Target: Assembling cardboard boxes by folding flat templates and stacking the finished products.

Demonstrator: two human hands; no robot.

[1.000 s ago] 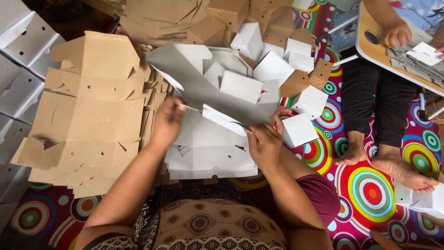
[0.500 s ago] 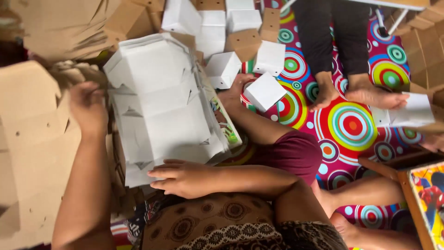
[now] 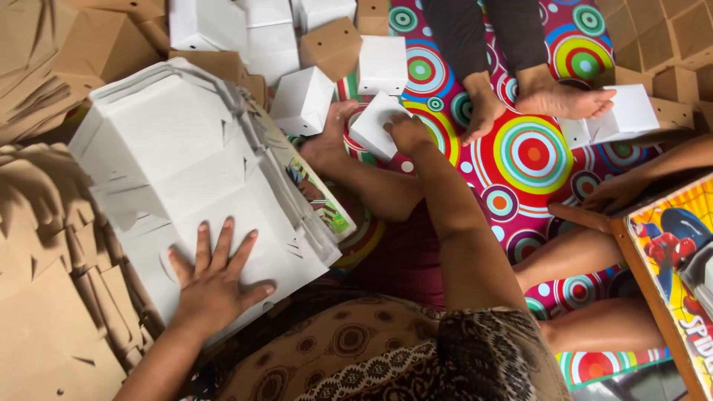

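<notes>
Here, nearest you, your left hand (image 3: 215, 286) lies flat, fingers spread, pressing on the stack of flat white box blanks (image 3: 186, 171) that sits over the brown cardboard sheets (image 3: 44, 312) along the mat's left edge; it grips nothing. Those blanks look light, thin and slippery on one another, so take one by a stiff outer edge, not a slit flap. Farther out, your right hand (image 3: 410, 132) closes round a small folded white box (image 3: 379, 125) on the bright circle-patterned mat (image 3: 531, 156), and another person's hand (image 3: 327, 145) touches its left side. Such a box likely crushes easily; hold its corners. Beyond stand more folded boxes (image 3: 301, 100) and someone's bare feet (image 3: 535, 96).
</notes>
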